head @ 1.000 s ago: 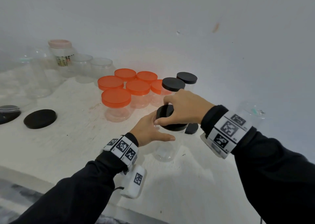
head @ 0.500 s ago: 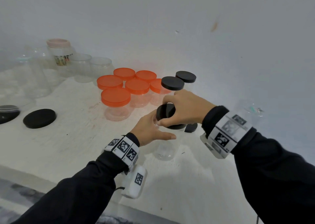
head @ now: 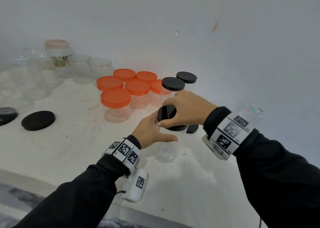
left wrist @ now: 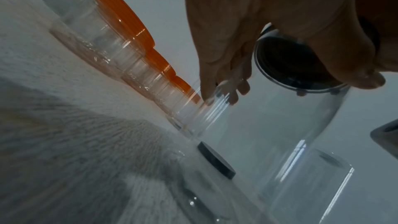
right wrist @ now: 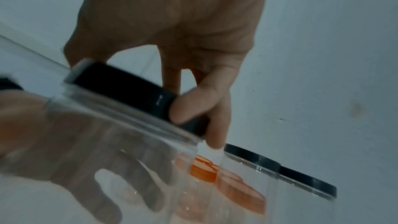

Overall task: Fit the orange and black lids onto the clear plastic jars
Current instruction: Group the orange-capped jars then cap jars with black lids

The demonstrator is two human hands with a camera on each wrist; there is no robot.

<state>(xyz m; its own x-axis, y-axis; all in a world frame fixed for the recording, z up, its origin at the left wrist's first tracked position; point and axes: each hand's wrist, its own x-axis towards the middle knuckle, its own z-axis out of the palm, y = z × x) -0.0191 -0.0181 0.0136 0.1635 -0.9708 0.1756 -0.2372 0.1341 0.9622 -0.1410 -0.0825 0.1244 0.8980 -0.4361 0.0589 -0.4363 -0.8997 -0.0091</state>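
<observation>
Twisting time: right hand (head: 187, 109) grips the black lid (head: 167, 113) while left hand (head: 152, 134) wraps the clear jar (head: 166, 151); next, turn it home squarely.

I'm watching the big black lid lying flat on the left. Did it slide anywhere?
No. The loose black lid lies in the same spot on the table, just as far left of the nearest orange-lidded jar as before.
</observation>
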